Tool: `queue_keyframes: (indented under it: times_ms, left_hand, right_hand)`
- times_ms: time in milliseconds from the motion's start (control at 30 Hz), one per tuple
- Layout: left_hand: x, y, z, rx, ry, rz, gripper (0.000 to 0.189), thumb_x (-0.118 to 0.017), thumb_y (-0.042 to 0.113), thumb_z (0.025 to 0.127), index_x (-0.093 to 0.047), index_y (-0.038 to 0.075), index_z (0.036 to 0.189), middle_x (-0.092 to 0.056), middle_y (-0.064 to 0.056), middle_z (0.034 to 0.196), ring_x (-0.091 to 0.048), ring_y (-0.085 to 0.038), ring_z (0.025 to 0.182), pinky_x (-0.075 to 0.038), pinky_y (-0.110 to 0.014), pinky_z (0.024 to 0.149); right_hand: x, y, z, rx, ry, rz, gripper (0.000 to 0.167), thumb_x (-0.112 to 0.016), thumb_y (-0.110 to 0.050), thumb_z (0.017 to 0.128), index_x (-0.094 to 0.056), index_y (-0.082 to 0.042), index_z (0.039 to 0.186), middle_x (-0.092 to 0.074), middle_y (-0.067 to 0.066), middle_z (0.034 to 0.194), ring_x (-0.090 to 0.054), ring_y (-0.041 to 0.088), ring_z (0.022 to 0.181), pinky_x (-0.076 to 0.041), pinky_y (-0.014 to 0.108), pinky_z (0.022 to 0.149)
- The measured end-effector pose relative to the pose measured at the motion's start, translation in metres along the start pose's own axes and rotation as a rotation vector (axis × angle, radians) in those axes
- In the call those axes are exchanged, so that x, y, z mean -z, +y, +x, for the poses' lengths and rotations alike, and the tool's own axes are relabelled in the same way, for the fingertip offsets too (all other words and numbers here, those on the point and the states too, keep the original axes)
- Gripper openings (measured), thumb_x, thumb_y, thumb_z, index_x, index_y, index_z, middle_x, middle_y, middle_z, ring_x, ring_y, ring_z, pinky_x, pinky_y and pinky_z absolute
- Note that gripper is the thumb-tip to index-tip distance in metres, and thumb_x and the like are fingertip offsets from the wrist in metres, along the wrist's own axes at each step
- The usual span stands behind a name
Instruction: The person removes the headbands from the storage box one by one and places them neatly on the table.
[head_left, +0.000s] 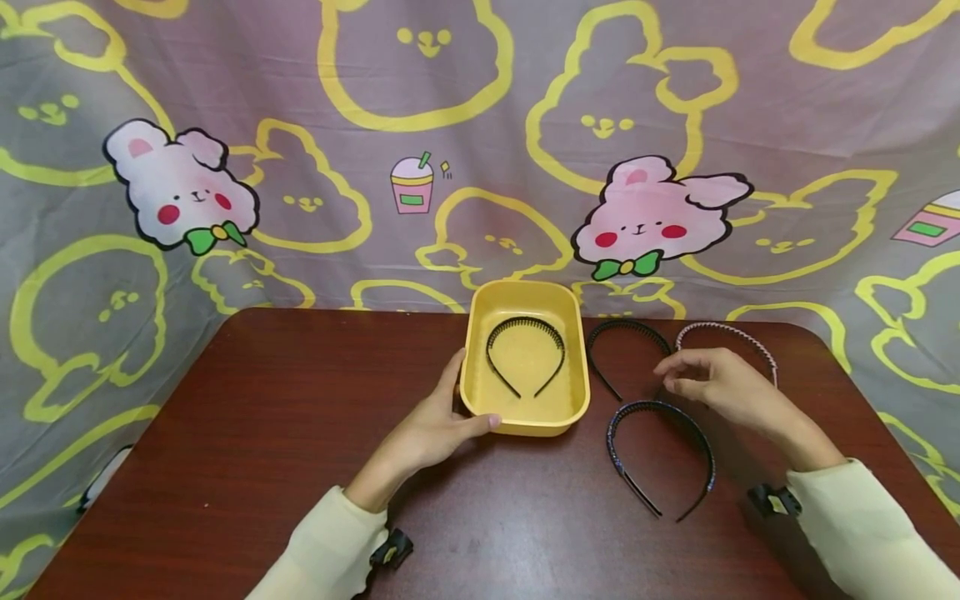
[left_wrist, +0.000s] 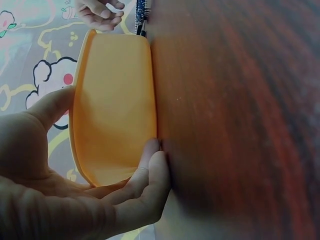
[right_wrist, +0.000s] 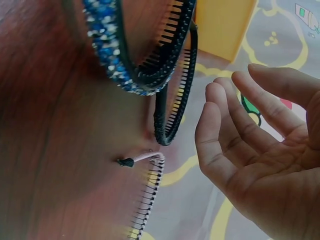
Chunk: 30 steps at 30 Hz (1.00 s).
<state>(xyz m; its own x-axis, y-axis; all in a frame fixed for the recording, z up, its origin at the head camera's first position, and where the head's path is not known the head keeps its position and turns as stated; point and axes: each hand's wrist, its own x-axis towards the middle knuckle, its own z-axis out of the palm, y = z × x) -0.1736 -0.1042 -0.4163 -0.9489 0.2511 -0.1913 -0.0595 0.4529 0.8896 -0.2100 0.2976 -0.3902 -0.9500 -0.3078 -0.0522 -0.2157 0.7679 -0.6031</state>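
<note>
My left hand (head_left: 438, 425) grips a yellow plastic tub (head_left: 525, 427) by its near left corner. In the left wrist view the thumb lies at the rim and the fingers bend round the wall of the tub. Inside it is a black toothed headband (head_left: 558, 335). My right hand (head_left: 723, 387) hovers with loosely bent fingers and holds nothing, as the right wrist view also shows. Around it lie a black headband (head_left: 626, 324), a pink-wrapped headband (head_left: 731, 330) partly hidden by the hand, and a headband with blue sparkly beads (right_wrist: 107, 50) nearer me.
Everything stands on a dark red-brown wooden table (head_left: 300, 400). Behind it hangs a grey cloth curtain (head_left: 480, 150) with yellow outlines and rabbit faces, reaching down to the table's far edge. The loose headbands lie to the right of the tub.
</note>
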Motion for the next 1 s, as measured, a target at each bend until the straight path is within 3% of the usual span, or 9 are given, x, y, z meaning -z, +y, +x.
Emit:
queue_keyframes:
  times_ms: [500, 633, 767, 1000]
  left_hand:
    - [0.002, 0.001, -0.002, 0.024, -0.004, 0.030, 0.112, -0.083, 0.037, 0.091, -0.004, 0.032, 0.170, -0.076, -0.008, 0.093, -0.073, -0.017, 0.086, -0.052, -0.030, 0.072]
    - [0.003, 0.001, -0.003, 0.016, 0.001, 0.045, 0.113, -0.084, 0.038, 0.090, -0.004, 0.033, 0.170, -0.075, -0.008, 0.096, -0.071, -0.016, 0.087, -0.053, -0.031, 0.072]
    - [0.003, 0.000, -0.002, -0.019, 0.020, 0.040, 0.112, -0.085, 0.036, 0.089, -0.008, 0.030, 0.170, -0.074, -0.009, 0.110, -0.071, -0.016, 0.096, -0.055, -0.031, 0.074]
    - [0.002, 0.000, 0.000, -0.028, 0.032, 0.041, 0.112, -0.086, 0.035, 0.088, -0.010, 0.030, 0.170, -0.071, -0.011, 0.128, -0.070, -0.021, 0.114, -0.057, -0.035, 0.084]
  right_hand:
    - [0.002, -0.020, 0.008, 0.038, 0.045, 0.032, 0.019, -0.070, -0.018, 0.101, -0.076, -0.008, 0.116, -0.074, 0.011, 0.107, -0.051, 0.008, 0.063, -0.045, 0.028, 0.055]
    - [0.000, -0.026, 0.011, 0.060, 0.051, 0.038, 0.018, -0.070, -0.018, 0.101, -0.077, -0.008, 0.115, -0.075, 0.009, 0.107, -0.058, 0.009, 0.076, -0.047, 0.025, 0.064]
    - [-0.003, -0.032, 0.015, 0.067, 0.045, 0.068, 0.019, -0.069, -0.019, 0.102, -0.077, -0.008, 0.116, -0.078, 0.009, 0.108, -0.066, 0.010, 0.086, -0.051, 0.024, 0.070]
    - [-0.007, -0.046, 0.024, 0.073, 0.029, 0.104, 0.019, -0.068, -0.020, 0.103, -0.077, -0.010, 0.117, -0.076, 0.010, 0.117, -0.066, 0.010, 0.095, -0.053, 0.025, 0.076]
